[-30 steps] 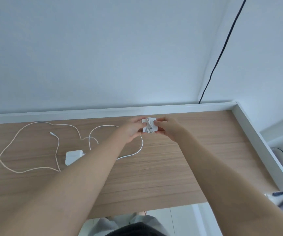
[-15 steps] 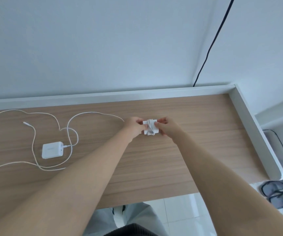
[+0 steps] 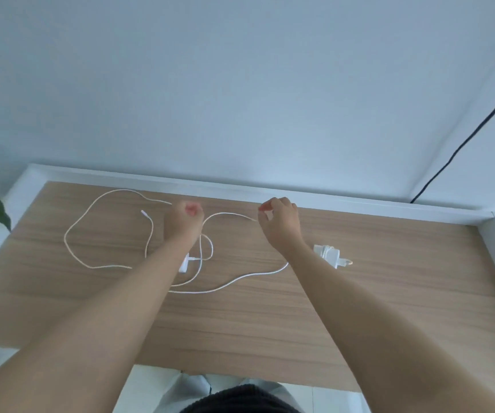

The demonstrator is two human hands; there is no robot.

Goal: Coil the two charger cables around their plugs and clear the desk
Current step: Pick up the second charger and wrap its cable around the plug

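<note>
Worktop (image 3: 389, 308) is wood-grained with a white raised rim along the back and right; a loose white cable (image 3: 70, 234) is sprawled in loops over its left and middle, its plug (image 3: 184, 263) mostly hidden under the left forearm. Left hand (image 3: 184, 220) is curled into a fist over the cable, whether anything is gripped cannot be told; right hand (image 3: 279, 217) has its fingers (image 3: 262, 207) pinched on the cable's upper run. Coiled charger (image 3: 331, 254) lies just right of the right wrist, untouched.
</note>
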